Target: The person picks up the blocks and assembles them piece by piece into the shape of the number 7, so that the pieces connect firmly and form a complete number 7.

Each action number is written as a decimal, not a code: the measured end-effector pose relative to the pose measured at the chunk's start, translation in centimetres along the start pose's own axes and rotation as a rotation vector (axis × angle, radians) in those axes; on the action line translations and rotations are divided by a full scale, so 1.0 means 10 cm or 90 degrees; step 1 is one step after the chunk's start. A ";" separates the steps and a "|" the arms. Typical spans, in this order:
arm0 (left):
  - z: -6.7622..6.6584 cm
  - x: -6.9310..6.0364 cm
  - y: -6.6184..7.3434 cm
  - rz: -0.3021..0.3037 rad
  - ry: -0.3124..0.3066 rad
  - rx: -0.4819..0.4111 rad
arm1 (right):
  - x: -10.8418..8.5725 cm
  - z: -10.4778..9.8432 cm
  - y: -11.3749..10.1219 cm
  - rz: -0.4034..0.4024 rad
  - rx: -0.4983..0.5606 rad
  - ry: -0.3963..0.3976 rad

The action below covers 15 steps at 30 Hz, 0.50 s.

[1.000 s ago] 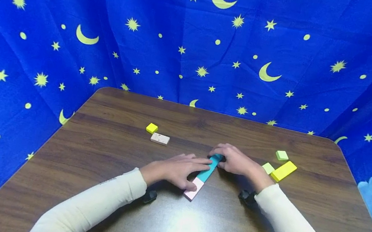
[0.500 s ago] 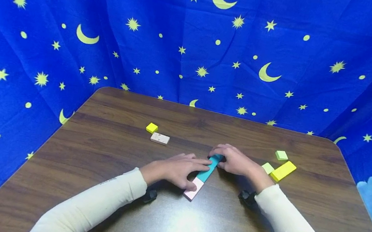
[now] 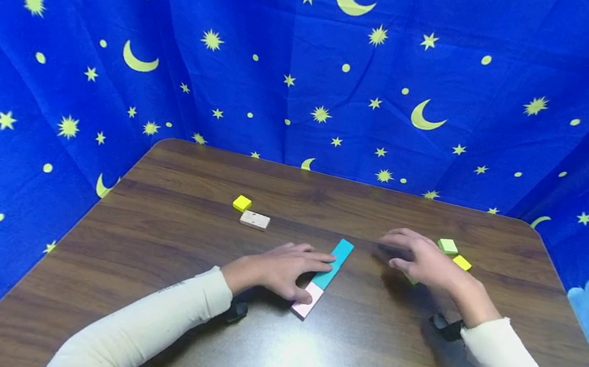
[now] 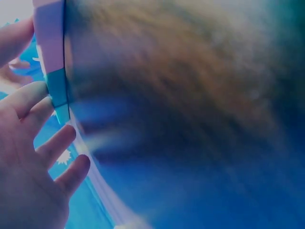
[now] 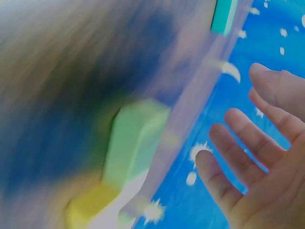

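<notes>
A pale pink block (image 3: 302, 310) and a blue strip (image 3: 341, 255) lie end to end on the table, forming one slanted bar. A line crosses the blue part in the left wrist view. My left hand (image 3: 283, 269) rests along the bar's left side, thumb on the pink block and forefinger on the blue. Its fingers are spread in the left wrist view. My right hand (image 3: 422, 261) hovers right of the bar, fingers apart and holding nothing. Below it, a light green block (image 5: 136, 143) is largely hidden in the head view. A yellow block (image 3: 462, 262) shows partly behind this hand.
Another light green block (image 3: 447, 246) lies beyond my right hand. Left of the bar, farther back, are a small yellow block (image 3: 242, 203) and a whitish speckled block (image 3: 255, 220). A blue star-patterned curtain (image 3: 266, 75) hangs behind the brown table (image 3: 199, 193).
My right hand has let go of the blue strip's far end and moved right, over the green and yellow blocks. My left hand stays on the bar.
</notes>
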<state>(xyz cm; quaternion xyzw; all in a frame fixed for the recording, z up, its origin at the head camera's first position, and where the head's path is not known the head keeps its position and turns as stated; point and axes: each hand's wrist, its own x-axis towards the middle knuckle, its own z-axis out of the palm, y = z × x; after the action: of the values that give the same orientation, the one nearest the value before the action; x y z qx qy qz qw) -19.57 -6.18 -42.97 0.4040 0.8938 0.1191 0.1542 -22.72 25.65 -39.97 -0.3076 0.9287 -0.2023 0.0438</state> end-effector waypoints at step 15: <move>0.02 0.00 -0.02 0.006 -0.006 -0.011 | -0.69 -0.24 0.56 0.082 -0.067 0.086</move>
<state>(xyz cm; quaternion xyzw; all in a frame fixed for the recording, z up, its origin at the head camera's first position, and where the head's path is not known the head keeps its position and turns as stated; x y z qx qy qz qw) -19.61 -6.29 -43.18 0.4071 0.8901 0.1256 0.1617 -20.70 34.65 -40.34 -0.2348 0.9568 -0.1700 -0.0224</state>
